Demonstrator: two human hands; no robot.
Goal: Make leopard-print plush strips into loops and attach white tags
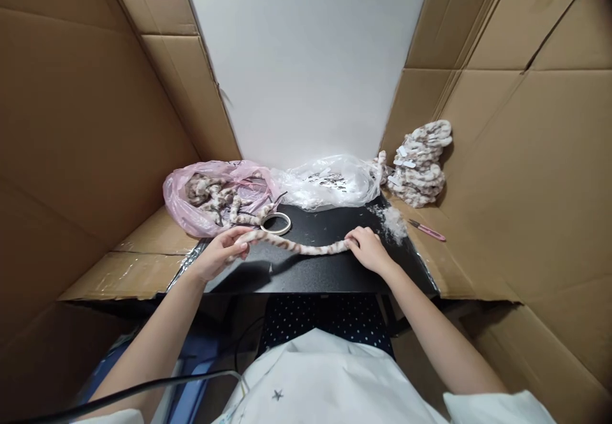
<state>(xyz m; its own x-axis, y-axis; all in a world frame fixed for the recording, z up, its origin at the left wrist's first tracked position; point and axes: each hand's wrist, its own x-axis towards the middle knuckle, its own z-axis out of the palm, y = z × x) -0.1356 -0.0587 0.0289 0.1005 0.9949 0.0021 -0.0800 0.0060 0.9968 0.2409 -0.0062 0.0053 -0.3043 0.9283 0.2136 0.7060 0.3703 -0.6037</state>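
Below the left hand [220, 253] and right hand [369, 247] is a white, short-sleeved top [329, 379] — a dark star [278, 395] printed nearer the left — with dark, white-dotted bottoms [329, 314] closer to both.

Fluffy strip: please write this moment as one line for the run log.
left hand: holds fluffy strip; right hand: holds same strip; strip: curved between hands; tape roll: beyond strip

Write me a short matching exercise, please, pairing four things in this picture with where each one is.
1. furry strip
2. tape roll
3. cutter
4. pink bag

A. on the cardboard at the right
B. at the left, with furry pieces inside
C. between the left hand and right hand
D. on the black table, just beyond the strip

Pairs: 1-C, 2-D, 3-A, 4-B
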